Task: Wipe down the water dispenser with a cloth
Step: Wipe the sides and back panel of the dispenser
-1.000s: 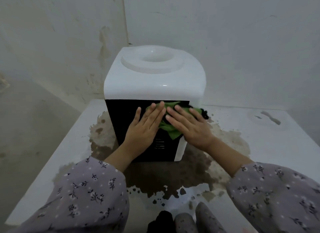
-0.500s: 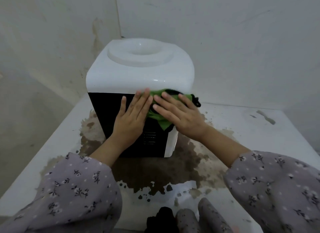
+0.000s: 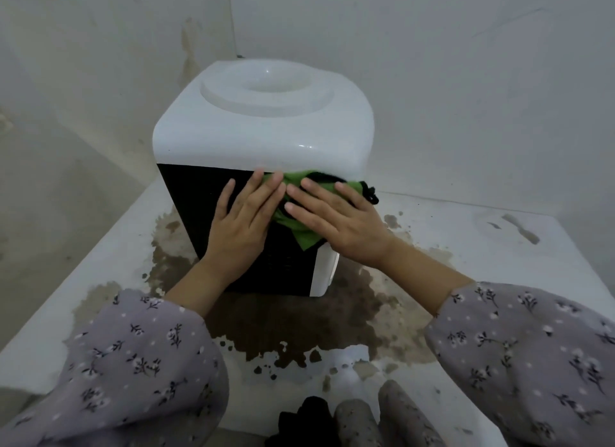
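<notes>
Green cloth (image 3: pixel 299 229) sits on the black panel of the dispenser (image 3: pixel 263 137), under its smooth, rounded white top. I see my right hand (image 3: pixel 342 227) pressing it with straight, slightly spread fingers. My left hand (image 3: pixel 239 233) lies flat beside, fingertips touching the cloth.

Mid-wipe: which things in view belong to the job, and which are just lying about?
In the job: water dispenser, green cloth, left hand, right hand, both flat against the black panel.
Just there: white table, brown stain around the dispenser's base, dark object at the near edge.
</notes>
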